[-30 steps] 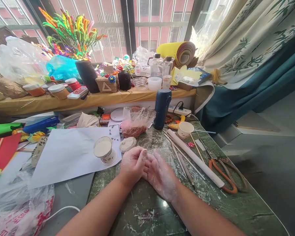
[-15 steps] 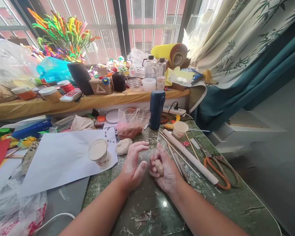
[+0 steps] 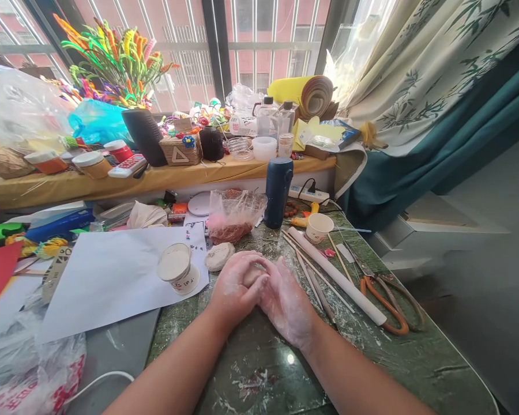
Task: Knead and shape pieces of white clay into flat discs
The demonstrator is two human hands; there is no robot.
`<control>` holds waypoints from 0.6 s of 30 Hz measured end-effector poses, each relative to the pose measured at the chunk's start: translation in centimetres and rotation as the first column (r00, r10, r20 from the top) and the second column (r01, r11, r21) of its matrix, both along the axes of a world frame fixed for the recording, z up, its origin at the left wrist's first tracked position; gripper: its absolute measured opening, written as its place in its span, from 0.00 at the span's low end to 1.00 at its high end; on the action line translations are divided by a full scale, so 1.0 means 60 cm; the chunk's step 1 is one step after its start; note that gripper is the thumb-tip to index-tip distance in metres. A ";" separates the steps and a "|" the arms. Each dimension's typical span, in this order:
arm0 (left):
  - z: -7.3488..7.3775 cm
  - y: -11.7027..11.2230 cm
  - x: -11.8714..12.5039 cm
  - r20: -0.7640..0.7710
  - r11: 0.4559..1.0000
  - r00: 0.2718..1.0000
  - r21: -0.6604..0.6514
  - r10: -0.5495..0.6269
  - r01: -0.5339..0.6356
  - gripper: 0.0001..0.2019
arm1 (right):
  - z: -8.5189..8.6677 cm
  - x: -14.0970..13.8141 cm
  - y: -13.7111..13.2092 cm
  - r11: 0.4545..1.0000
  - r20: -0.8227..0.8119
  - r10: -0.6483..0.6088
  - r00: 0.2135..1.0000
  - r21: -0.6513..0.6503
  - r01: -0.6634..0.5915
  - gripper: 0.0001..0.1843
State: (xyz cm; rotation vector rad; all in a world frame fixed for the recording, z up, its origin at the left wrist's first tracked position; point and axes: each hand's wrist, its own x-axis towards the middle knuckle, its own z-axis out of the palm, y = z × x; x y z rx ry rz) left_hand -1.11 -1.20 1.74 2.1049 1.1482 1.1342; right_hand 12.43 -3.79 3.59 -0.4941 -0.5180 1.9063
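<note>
Both my hands are together over the table, dusted with white powder. Between them sits a lump of pale clay [image 3: 253,276], partly covered by fingers. My left hand [image 3: 236,291] curls over the lump, its thumb resting toward the other palm. Cupped against the lump from the other side is my right hand [image 3: 288,302], its fingers mostly hidden behind the left ones. A larger flattened piece of clay [image 3: 219,256] lies just beyond my left hand. Left of that, a paper cup of white powder [image 3: 174,262] stands on white paper [image 3: 112,282].
Right of my hands lie a white rolling pin [image 3: 337,276], thin wooden sticks [image 3: 322,271] and orange-handled scissors [image 3: 384,305]. Farther back stand an empty-looking paper cup [image 3: 319,227], a dark blue bottle [image 3: 278,193] and a plastic bag with reddish clay [image 3: 231,222].
My left hand has moved from hovering apart to closing over the clay lump. My right hand, earlier curled around the lump alone, has opened its palm against it.
</note>
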 end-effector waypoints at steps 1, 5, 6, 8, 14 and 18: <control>-0.003 0.003 -0.002 0.008 0.998 0.999 -0.029 0.053 -0.053 0.09 | 0.003 0.000 -0.002 1.000 -0.018 0.029 0.999 0.006 -0.029 0.30; -0.016 0.005 -0.003 0.047 0.986 0.989 -0.097 0.143 -0.138 0.20 | -0.005 0.006 0.003 0.996 -0.015 -0.034 0.999 -0.079 0.033 0.31; -0.017 0.004 -0.001 0.035 0.992 0.994 -0.075 0.100 -0.097 0.24 | -0.009 0.007 0.006 0.993 -0.015 -0.045 0.999 -0.111 0.044 0.30; -0.016 0.000 0.003 -0.033 1.000 0.999 -0.004 -0.006 0.006 0.28 | -0.015 0.009 0.011 0.989 -0.027 -0.024 0.999 -0.143 0.020 0.26; -0.009 0.000 0.004 -0.167 0.999 0.985 -0.036 -0.039 0.033 0.38 | 0.000 0.011 0.010 0.996 -0.051 0.036 0.998 -0.076 -0.040 0.24; -0.014 0.004 0.002 -0.119 0.995 0.990 -0.079 -0.074 0.064 0.23 | 0.000 0.014 0.011 0.997 -0.095 0.005 0.995 -0.080 -0.012 0.25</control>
